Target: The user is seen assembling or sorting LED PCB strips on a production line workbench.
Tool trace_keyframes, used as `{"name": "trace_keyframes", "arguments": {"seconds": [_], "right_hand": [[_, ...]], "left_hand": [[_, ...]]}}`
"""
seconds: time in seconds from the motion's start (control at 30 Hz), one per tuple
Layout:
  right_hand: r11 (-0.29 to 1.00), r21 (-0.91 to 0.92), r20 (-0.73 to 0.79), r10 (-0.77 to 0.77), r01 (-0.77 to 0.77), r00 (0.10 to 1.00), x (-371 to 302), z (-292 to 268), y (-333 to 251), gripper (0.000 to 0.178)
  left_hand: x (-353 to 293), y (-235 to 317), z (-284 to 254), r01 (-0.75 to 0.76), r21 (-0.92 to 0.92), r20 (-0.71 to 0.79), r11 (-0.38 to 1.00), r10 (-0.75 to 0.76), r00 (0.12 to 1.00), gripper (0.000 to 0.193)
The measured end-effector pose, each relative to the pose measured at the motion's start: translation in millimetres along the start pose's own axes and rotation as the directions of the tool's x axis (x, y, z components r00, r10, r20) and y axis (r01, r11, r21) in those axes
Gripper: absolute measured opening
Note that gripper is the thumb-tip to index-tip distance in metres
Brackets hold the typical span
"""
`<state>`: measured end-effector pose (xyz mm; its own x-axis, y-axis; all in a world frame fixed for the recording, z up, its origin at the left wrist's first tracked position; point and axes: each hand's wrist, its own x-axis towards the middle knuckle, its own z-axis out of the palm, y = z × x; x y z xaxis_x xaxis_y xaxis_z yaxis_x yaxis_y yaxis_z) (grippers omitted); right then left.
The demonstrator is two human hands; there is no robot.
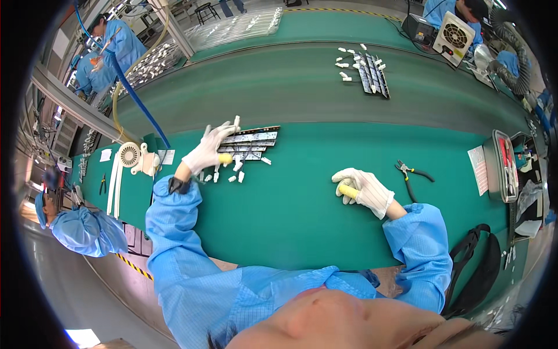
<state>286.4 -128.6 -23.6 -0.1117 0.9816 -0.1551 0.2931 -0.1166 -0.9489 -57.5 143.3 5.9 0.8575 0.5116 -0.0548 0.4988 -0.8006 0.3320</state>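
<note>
We've got a fan [129, 155] well left of the boards [256, 139]. Our L hand [208, 145] is on the boards' left end, fingers spread, thumb by the near edge; can't tell if it grips or just rests. White plugs [240, 176] lie just beside the boards, on our side. To do this well, we should hold the boards by their edges & go slow b/c the plugs may snag. Best not to push hard or rub the tops. Well right of the boards, our R hand [361, 192] is half curled; can't tell if it hides a small bit. We'd keep it loose to help steady the boards' right end. Pliers [411, 180] & a tin [493, 170] sit farther right of the boards.
</note>
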Motion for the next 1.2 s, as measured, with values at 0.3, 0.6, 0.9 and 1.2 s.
{"name": "trace_keyframes", "arguments": {"seconds": [0.3, 0.6, 0.9, 1.2], "right_hand": [[0.864, -0.472, -0.227, -0.310, 0.174, 0.923, 5, 18, 15, 0.014], [0.950, -0.279, -0.206, -0.199, 0.138, 0.958, 1, 25, 4, 0.015], [0.965, -0.257, -0.212, -0.110, 0.053, 0.971, -6, 19, -1, 0.014], [0.921, -0.354, -0.200, -0.244, 0.162, 0.949, -4, 17, 4, 0.015]], "left_hand": [[-7, -12, 24, 0.269, 0.123, -0.386, 0.955, -0.204, 0.900, 0.071], [126, -118, 10, 0.561, 0.127, -0.678, 0.818, -0.342, 0.651, 0.070], [96, 69, 21, -0.309, -0.214, -0.568, 0.927, 0.139, 0.811, 0.031], [38, 127, 67, -0.326, 0.039, -0.263, 0.944, 0.325, 0.909, 0.043]]}}
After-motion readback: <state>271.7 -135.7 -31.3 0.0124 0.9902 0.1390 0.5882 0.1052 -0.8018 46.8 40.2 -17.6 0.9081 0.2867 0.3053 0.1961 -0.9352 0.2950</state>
